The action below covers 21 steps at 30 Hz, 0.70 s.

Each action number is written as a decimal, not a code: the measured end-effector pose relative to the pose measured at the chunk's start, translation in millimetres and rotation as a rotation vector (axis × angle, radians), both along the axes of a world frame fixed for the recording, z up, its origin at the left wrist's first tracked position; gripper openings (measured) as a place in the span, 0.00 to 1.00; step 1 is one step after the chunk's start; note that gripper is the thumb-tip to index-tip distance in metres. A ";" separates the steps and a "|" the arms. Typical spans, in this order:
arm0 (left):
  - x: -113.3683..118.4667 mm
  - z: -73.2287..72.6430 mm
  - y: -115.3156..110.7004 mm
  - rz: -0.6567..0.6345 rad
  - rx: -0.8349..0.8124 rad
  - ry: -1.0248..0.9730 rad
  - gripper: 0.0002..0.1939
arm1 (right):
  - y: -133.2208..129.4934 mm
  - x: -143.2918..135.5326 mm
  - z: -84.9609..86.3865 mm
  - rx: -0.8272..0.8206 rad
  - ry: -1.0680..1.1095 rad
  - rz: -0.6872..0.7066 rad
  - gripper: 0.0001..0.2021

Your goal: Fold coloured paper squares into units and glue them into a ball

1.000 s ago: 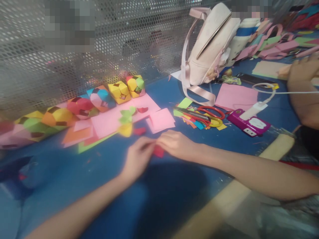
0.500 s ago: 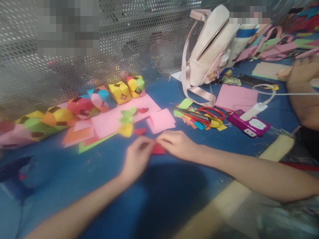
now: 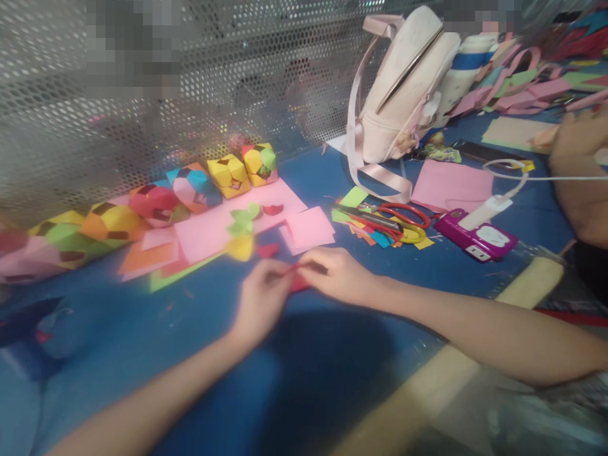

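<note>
Paper balls [image 3: 154, 204] at left look done — lined up along the mesh [image 3: 266, 69]. Left hand [image 3: 260, 292] pinched nearly closed on red paper [image 3: 299, 283]; right hand [image 3: 331, 271] pinches its other side, over the table [image 3: 118, 335]. That piece looks unfinished. Pink sheet [image 3: 450, 183] farther right — flat, unfolded.

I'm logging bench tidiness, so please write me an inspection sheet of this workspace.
Surface: blue tabletop, with tiny scraps on it.
Work things: red paper; folded paper shapes in a row farther back.
Clutter: scissors on coloured offcuts; pale pink backpack beyond.
Hands: left hand and right hand both hold the red paper at the fingertips.
Cables: white cable loops near the purple adapter toward the right edge; a blurred dark line at left may be another.
Surroundings: perforated panel behind; another person's arm at right.
</note>
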State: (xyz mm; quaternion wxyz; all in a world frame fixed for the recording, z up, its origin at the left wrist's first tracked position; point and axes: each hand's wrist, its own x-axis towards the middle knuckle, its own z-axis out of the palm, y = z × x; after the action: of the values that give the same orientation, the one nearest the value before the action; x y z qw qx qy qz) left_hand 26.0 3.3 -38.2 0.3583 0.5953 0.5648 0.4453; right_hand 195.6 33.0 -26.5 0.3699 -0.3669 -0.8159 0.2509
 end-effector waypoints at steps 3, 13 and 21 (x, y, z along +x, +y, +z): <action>-0.5 0.1 0.3 0.045 0.008 -0.021 0.03 | -1.2 -0.7 2.1 -0.051 -0.066 -0.025 0.03; 2.1 3.4 1.5 0.030 -0.066 -0.044 0.06 | -3.2 -3.2 1.8 -0.048 -0.097 -0.020 0.08; 2.1 3.1 2.7 0.032 -0.085 -0.104 0.07 | -2.8 -3.6 0.8 -0.041 -0.144 -0.026 0.09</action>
State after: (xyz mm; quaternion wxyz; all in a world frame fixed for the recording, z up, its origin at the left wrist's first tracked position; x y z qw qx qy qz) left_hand 28.1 6.0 -35.1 0.4048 0.5467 0.5731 0.4569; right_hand 192.0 30.2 -25.7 0.3060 -0.4019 -0.8302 0.2357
